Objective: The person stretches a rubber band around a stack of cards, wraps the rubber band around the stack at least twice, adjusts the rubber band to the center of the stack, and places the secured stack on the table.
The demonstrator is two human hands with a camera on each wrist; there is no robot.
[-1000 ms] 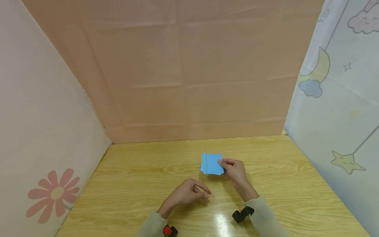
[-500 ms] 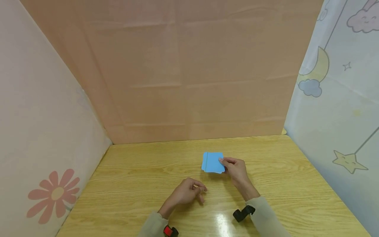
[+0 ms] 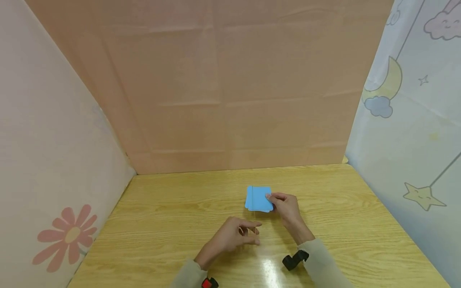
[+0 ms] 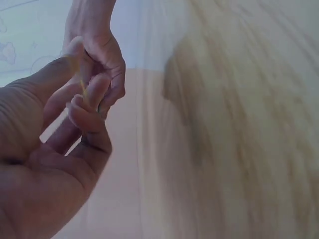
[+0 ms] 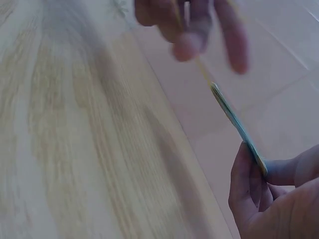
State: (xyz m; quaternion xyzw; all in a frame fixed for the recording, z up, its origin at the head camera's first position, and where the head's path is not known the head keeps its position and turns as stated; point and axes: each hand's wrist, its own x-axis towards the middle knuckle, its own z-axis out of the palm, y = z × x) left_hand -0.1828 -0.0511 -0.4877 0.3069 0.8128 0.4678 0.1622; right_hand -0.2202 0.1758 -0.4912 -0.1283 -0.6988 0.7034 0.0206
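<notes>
Left hand (image 3: 230, 236): above the table (image 3: 162, 208), thumb and bent fingers apart, holding a yellow band (image 4: 82, 84) across the gap; clear in the left wrist view, faint in the head view. Blue card stack (image 3: 262, 199): between the hands, off the table; broad face and a line across its left part in the head view, thin edge with the band running to it in the right wrist view. Right hand (image 3: 288, 212): narrow pinch on the stack's right side; fingers behind it visible from the right wrist.
</notes>
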